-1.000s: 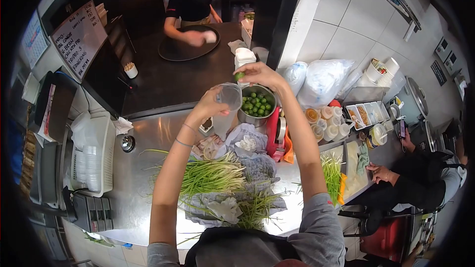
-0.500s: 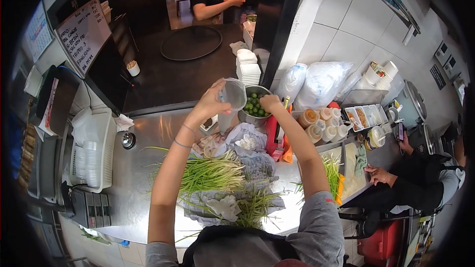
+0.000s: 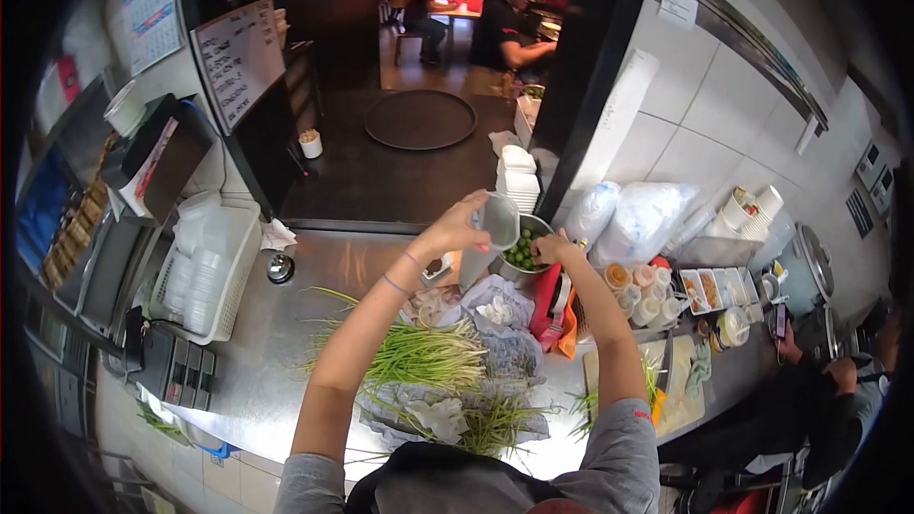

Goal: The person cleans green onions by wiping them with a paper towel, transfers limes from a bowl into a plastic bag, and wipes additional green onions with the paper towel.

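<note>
My left hand (image 3: 461,231) is closed on a clear plastic bag (image 3: 498,221), its round mouth held open beside the metal pot (image 3: 523,274). Small green limes (image 3: 520,252) fill the pot. My right hand (image 3: 552,248) reaches over the pot's right side with its fingers curled down at the limes; whatever is between the fingertips is hidden. Below my arms, a bunch of spring onions (image 3: 433,357) lies on the counter beside newspaper (image 3: 514,359) and loose green trimmings (image 3: 497,409). Crumpled white plastic (image 3: 494,310) rests just under the pot.
A red and orange item (image 3: 552,314) and several sauce bottles (image 3: 644,293) stand right of the pot. Stacked white boxes (image 3: 517,174) rise behind it. A basket of plastic containers (image 3: 211,271) and a call bell (image 3: 280,268) are left. Co-workers (image 3: 505,33) (image 3: 828,400) are behind the pass and at right.
My view has tilted up, showing more of the room beyond the pass. The bag stays beside the pot, and my right hand remains at the limes. The co-worker at right has drawn a hand back.
</note>
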`<state>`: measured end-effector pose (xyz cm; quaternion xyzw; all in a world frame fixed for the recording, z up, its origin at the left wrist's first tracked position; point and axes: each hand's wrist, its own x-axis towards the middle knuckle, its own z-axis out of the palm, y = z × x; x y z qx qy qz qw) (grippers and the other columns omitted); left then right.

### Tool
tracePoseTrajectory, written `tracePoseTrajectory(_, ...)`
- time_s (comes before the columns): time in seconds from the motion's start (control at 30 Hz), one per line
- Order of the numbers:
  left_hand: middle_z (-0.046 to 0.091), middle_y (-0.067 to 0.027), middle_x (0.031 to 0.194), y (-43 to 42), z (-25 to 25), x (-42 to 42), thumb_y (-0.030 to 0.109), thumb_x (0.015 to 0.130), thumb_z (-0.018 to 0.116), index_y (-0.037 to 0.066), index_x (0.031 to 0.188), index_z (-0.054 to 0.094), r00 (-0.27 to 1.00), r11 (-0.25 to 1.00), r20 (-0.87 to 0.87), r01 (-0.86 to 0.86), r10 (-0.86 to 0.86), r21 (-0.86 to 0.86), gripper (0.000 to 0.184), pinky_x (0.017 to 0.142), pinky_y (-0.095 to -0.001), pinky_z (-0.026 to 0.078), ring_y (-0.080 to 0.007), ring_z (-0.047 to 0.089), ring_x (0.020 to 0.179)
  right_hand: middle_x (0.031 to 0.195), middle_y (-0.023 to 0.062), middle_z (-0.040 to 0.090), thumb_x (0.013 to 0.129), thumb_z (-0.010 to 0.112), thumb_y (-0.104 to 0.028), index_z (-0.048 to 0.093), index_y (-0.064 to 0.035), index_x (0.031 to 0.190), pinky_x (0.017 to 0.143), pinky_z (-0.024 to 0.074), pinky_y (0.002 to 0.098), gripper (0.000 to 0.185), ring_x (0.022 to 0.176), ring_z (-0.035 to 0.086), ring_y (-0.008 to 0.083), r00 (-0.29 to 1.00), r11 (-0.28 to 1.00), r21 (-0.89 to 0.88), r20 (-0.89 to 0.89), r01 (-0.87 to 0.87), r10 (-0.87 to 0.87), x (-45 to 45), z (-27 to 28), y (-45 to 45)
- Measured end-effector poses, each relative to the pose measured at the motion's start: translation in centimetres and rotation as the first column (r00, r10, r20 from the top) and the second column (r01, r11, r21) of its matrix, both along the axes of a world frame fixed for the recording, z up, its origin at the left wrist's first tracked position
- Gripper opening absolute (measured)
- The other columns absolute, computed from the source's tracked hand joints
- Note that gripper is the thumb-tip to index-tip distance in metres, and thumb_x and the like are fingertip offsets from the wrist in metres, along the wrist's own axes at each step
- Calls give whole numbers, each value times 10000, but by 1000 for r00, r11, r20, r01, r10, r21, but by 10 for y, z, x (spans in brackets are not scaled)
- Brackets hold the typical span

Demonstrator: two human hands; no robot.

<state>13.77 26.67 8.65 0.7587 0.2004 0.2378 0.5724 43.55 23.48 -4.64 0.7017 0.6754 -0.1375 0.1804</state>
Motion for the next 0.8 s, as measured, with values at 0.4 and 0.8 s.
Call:
tracePoseTrajectory(0.4, 217, -172, 1452, -7, 21, -22, -8, 687, 604, -97, 1352, 267, 998, 998, -35, -58, 58, 6, 751, 690, -264, 539, -191, 644, 766, 809, 84, 665, 663, 705, -262, 659, -72, 905, 639, 479, 329, 311, 694, 626, 196, 973, 872, 483, -226, 77, 39, 0, 46, 16)
tracePoseTrajectory(0.8, 614, -125, 914, -38, 61, -57, -22, 733, 605, -82, 1314, 340, 999, 968, 38, -23, 34, -248, 641, 675, -251, 560, -145, 642, 707, 617, 89, 638, 894, 547, -261, 638, 26, 813, 521, 467, 265, 312, 541, 624, 139, 668, 797, 586, -653, 145, 358, -176, 218, -55)
